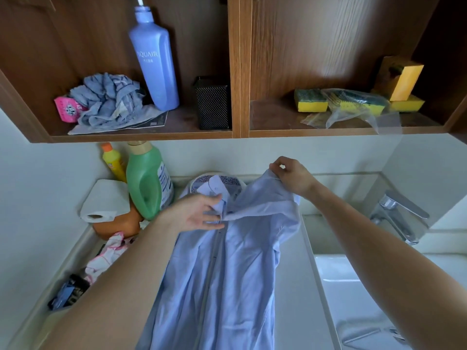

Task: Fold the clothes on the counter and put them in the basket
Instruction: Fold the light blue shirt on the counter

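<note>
Early in the job, a person works a light-blue button-up shirt [227, 286] laid buttons-up along a white counter [300, 299], its collar [214, 183] just beyond the fingers; the right hand [293, 178] pinches one shoulder of the shirt between thumb and fingertips [278, 160] and holds that side raised off the counter, the cloth draping down from the pinch; the left hand [194, 214] rests on the button placket just below the collar, thumb above and fingers below the fabric edge, though whether it nips the cloth or merely steadies it cannot be told; the body of the shirt trails back from both hands toward the wearer, flat and unfolded.

By this view no fold is finished; the sides, sleeves and length of the shirt are all left to turn in; a pink-and-white garment [108, 253] lies crumpled well to the outer side of the left fingers, apparently waiting its turn; no basket shows anywhere in frame, so the packing is judged not begun; a sink basin [353, 299] and mixer tap [396, 213] sit below and outside the right fingers.
</note>
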Available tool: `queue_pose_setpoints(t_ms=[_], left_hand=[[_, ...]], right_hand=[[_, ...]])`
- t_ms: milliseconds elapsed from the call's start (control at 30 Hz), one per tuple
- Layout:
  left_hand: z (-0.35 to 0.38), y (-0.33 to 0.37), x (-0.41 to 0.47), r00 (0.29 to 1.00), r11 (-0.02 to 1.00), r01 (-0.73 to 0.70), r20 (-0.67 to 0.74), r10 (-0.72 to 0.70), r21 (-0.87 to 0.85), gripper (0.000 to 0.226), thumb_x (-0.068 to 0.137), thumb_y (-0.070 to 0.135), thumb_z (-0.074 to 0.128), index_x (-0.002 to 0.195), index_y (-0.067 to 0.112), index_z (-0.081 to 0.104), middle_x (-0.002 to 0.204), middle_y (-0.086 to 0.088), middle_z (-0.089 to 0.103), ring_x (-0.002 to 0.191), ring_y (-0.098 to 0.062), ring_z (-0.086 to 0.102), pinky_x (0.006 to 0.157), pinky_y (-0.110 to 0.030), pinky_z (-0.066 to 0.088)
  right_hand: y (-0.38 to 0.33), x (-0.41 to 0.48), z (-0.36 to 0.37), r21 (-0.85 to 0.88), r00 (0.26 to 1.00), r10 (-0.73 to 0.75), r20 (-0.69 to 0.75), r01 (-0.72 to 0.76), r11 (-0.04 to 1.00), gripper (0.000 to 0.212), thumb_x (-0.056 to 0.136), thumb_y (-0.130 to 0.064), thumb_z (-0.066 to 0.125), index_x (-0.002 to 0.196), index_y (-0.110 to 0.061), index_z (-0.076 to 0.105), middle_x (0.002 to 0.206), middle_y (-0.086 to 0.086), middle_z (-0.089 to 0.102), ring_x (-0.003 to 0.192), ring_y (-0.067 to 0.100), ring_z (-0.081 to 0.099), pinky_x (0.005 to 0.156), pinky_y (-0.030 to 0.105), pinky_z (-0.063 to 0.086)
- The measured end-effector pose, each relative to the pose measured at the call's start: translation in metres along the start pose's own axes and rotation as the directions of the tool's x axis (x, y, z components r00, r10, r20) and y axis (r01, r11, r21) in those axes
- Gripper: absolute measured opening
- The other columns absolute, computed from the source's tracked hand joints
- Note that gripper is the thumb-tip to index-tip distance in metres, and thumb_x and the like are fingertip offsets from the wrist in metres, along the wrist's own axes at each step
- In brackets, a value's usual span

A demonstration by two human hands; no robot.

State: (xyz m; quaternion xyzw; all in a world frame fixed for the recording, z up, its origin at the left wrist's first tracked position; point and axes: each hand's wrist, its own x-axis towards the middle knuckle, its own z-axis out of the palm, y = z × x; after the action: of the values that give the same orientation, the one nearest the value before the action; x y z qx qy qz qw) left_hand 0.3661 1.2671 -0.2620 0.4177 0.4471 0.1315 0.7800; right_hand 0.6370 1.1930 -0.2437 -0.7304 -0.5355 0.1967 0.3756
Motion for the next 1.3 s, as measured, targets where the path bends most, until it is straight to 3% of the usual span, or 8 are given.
queue_pose_setpoints(t_ms=[133,300,500,600,733,967,1133,1300], left_hand=[[0.0,-0.004,0.01,0.957,0.964,-0.256,-0.161,0.242,-0.075,0.016,0.099,0.0,0.051,0.108,0.01,0.06,0.087,-0.006,0.077,0.079,-0.026,0.075,0.07,-0.038,0.063],[-0.015,0.012,0.013,0.887,0.882,-0.405,-0.338,0.315,-0.24,0.025,0.101,0.002,0.051,0.124,0.008,0.054,0.108,-0.012,0.069,0.092,-0.027,0.071,0.066,-0.037,0.059],[-0.022,0.009,0.014,0.892,0.881,-0.409,-0.309,0.33,-0.24,0.028,0.097,0.003,0.058,0.125,0.002,0.058,0.116,-0.016,0.07,0.097,-0.029,0.073,0.073,-0.036,0.062],[-0.024,0.004,0.015,0.9,0.905,-0.373,-0.317,0.299,-0.205,0.021,0.092,0.0,0.063,0.112,-0.003,0.061,0.112,-0.021,0.068,0.096,-0.035,0.072,0.075,-0.037,0.062],[-0.024,-0.011,0.017,0.897,0.942,-0.322,-0.349,0.271,-0.096,0.008,0.09,-0.004,0.06,0.097,-0.001,0.058,0.103,-0.019,0.07,0.093,-0.034,0.071,0.082,-0.039,0.06],[-0.069,-0.061,0.034,0.896,0.975,-0.21,-0.413,0.164,-0.068,0.033,0.088,-0.009,0.062,0.12,-0.002,0.059,0.097,-0.01,0.076,0.092,-0.026,0.071,0.088,-0.039,0.056],[-0.105,-0.102,0.05,0.851,0.997,-0.075,-0.522,0.053,-0.022,0.048,0.093,0.003,0.063,0.139,0.007,0.048,0.114,-0.013,0.069,0.1,-0.027,0.069,0.088,-0.037,0.053],[-0.105,-0.093,0.066,0.775,0.991,-0.053,-0.621,0.121,0.127,0.011,0.094,0.022,0.067,0.093,0.014,0.059,0.102,-0.015,0.065,0.09,-0.032,0.066,0.071,-0.039,0.059]], right_hand=[[0.013,-0.005,-0.014,0.076,0.977,0.031,0.211,-0.048,0.996,0.029,0.084,-0.058,0.067,0.087,-0.029,0.064,0.085,-0.005,0.073,0.078,0.014,0.064,0.074,0.03,0.049],[0.05,-0.018,-0.034,-0.485,0.805,0.329,0.493,-0.059,0.873,0.055,0.063,-0.077,0.065,0.09,-0.029,0.071,0.09,-0.004,0.072,0.085,0.017,0.066,0.079,0.034,0.051],[0.078,-0.022,-0.033,0.16,0.972,0.193,0.132,-0.213,0.964,0.035,0.087,-0.04,0.073,0.077,-0.006,0.07,0.068,-0.001,0.061,0.063,0.012,0.052,0.065,0.028,0.04],[0.087,-0.013,-0.032,-0.062,0.974,0.218,0.066,-0.214,0.975,0.045,0.085,-0.049,0.072,0.066,-0.012,0.055,0.064,-0.002,0.049,0.065,0.017,0.044,0.06,0.03,0.032],[0.101,-0.004,-0.026,-0.439,0.933,0.341,0.115,-0.26,0.86,0.045,0.075,-0.068,0.071,0.091,-0.025,0.07,0.09,0.0,0.059,0.085,0.022,0.056,0.073,0.031,0.044],[0.113,0.006,0.009,-0.347,0.935,0.355,-0.002,-0.334,0.876,0.024,0.078,-0.048,0.074,0.093,-0.03,0.066,0.099,0.002,0.067,0.084,0.021,0.064,0.077,0.032,0.054],[0.122,-0.005,0.04,-0.376,0.984,0.103,-0.148,-0.153,0.914,0.03,0.09,-0.023,0.066,0.12,-0.017,0.063,0.122,0.01,0.056,0.109,0.032,0.058,0.091,0.037,0.046],[0.105,-0.026,0.083,-0.394,0.932,-0.345,-0.112,0.277,0.876,0.029,0.086,-0.019,0.046,0.1,-0.014,0.071,0.099,0.007,0.067,0.085,0.035,0.064,0.074,0.043,0.055]])
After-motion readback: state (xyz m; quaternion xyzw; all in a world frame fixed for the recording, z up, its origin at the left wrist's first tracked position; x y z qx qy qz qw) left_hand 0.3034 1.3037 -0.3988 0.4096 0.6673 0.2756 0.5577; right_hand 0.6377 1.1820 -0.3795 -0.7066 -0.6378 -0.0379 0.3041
